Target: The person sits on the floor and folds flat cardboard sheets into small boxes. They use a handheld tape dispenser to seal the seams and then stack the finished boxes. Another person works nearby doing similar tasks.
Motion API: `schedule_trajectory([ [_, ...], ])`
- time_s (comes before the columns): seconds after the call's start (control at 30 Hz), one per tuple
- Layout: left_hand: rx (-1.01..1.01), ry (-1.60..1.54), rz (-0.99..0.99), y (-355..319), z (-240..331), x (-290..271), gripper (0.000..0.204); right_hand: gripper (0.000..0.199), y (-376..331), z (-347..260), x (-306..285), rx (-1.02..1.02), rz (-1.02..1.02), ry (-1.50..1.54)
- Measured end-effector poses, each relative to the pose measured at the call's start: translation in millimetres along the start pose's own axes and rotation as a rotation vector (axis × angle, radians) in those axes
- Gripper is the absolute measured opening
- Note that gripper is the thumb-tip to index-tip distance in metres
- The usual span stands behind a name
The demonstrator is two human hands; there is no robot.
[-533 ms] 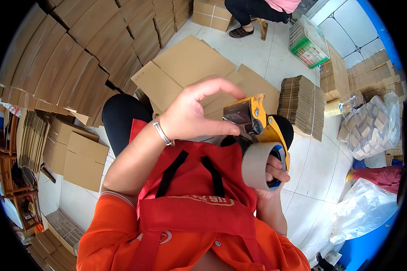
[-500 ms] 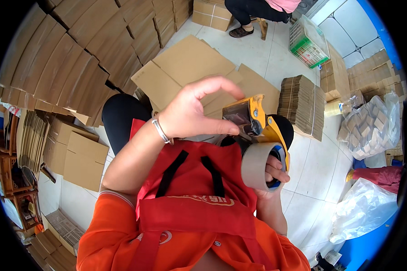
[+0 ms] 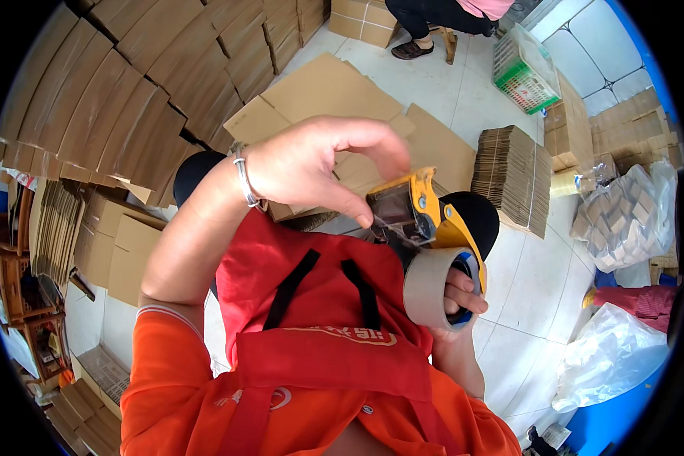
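A yellow tape dispenser (image 3: 426, 199) with a dark front plate stands over my lap, loaded with a wide roll of beige tape (image 3: 427, 289). My right hand (image 3: 460, 295) grips it from below, its fingers showing through the roll's core. My left hand (image 3: 323, 163), a silver bracelet at its wrist, is held at the dispenser's front end. Its thumb and fingers curve apart in a C shape, with the thumb tip close beside the dark plate. Whether the thumb touches the plate is unclear. A red apron (image 3: 319, 304) covers my lap.
Flattened cardboard (image 3: 330, 95) lies on the floor ahead, beside a tied cardboard stack (image 3: 511, 178). Cartons (image 3: 140, 99) are piled at left. A green-and-white crate (image 3: 526, 72), a bag of small cardboard pieces (image 3: 623, 216) and a seated person (image 3: 433, 23) are farther off.
My left hand has drawn back leftward from the dispenser's front, its thumb no longer overlapping the plate. The dispenser has tilted slightly; my right hand keeps its grip.
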State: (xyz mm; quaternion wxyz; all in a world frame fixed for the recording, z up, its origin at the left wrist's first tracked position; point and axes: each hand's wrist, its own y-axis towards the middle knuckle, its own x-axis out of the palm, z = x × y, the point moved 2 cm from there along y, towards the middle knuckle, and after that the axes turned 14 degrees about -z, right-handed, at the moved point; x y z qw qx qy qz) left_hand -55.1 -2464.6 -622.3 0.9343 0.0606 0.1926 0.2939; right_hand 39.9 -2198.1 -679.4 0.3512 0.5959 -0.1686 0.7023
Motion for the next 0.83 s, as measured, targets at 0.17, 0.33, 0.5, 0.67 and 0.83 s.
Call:
schedule_trajectory([
  [0.17, 0.063, -0.066, 0.102, -10.2, 4.0, 1.1, 0.057, 0.031, -4.5, -3.5, -6.1, -0.005, -0.013, 0.046],
  [0.33, 0.151, 0.078, 0.262, -13.7, 1.6, 12.7, 0.039, 0.030, -2.0, -2.2, -5.3, -0.052, 0.014, 0.029],
  [0.5, 0.141, 0.023, 0.289, -9.1, 0.2, 22.8, 0.024, 0.032, 0.2, 1.1, -1.8, -0.062, 0.038, 0.041],
  [0.67, 0.128, 0.066, 0.248, -9.3, 2.7, 21.9, 0.019, 0.034, 1.9, 3.5, -0.3, -0.058, 0.019, 0.024],
  [0.83, 0.100, 0.017, 0.202, -8.7, 0.8, 18.9, 0.016, 0.041, -2.8, -1.7, -15.8, -0.018, -0.227, -0.011],
])
